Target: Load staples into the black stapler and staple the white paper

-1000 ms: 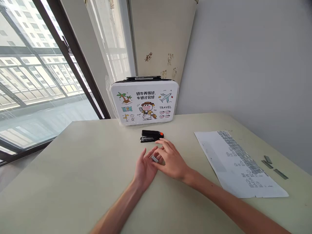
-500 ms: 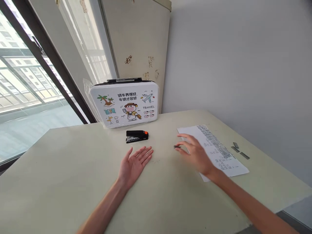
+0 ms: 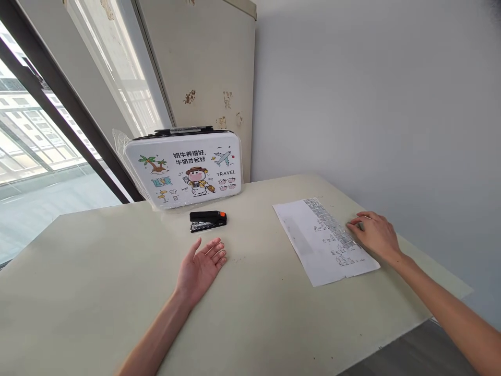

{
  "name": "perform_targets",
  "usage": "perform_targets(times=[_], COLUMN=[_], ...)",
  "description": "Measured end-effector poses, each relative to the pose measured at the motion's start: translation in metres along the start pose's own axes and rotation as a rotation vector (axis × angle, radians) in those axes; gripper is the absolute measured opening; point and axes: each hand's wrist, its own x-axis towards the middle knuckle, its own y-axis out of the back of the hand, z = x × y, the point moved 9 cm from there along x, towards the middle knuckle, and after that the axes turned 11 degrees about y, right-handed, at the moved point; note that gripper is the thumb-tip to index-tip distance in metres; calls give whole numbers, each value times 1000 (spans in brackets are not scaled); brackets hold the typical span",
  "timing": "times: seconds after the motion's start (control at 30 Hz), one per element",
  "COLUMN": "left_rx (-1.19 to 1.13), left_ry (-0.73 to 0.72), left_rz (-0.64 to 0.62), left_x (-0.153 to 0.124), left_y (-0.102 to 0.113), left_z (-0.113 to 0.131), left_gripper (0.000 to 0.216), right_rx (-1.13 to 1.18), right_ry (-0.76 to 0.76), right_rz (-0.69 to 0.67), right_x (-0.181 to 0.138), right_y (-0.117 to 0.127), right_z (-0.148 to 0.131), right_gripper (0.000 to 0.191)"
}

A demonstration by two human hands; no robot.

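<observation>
My left hand point(image 3: 201, 271) rests palm up on the table, fingers spread and holding nothing. Just beyond its fingertips lies a black stapler point(image 3: 208, 221) with an orange patch, its jaws apart. At the right edge of the printed sheet of paper point(image 3: 332, 243), my right hand point(image 3: 376, 235) is closed in a pinch, low over the table. The small grey strip of staples it held a moment ago is hidden by the fingers. The other loose staple strips are covered by that hand too.
A white suitcase point(image 3: 188, 169) with cartoon prints, wrapped in clear plastic, stands at the table's back. Behind it is a cabinet point(image 3: 211, 62) with worn patches. The grey wall point(image 3: 352, 94) borders the table point(image 3: 250, 313) on the right, and a window is at the left.
My right hand has moved right, from the paper's left side to its right edge, over the loose staple strips. My left hand stays open. The view has turned slightly right.
</observation>
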Motion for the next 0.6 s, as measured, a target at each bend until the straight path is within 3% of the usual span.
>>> perform_targets(times=[0.1,0.17,0.27,0.37,0.43,0.5,0.6], left_rx=[1,4,30,63,88,113,138], left_ry=[-4,-9,-15,-25,-33,-43,-69], left_rz=[-2,-2,-5,-14,-32,-40,1], left_x=[-1,-1,-2,-3,-4,-6,-7], left_y=[-1,-2,-3,-5,-8,-9,-3], left_z=[1,2,2,2,2,3,6], left_gripper=[31,29,23,14,19,32,44], right_rx=[-4,25,254,575,773,917,1051], right_ry=[-1,51,263,500,631,697,671], right_rz=[15,49,66,-69,-148,-213,-306], right_x=[-1,-2,-10,-28,-41,-50,-58], right_y=[1,8,20,24,27,26,13], right_z=[-11,-38,-117,-216,-274,-315,-346], right_gripper=[32,33,27,20,16,16,15])
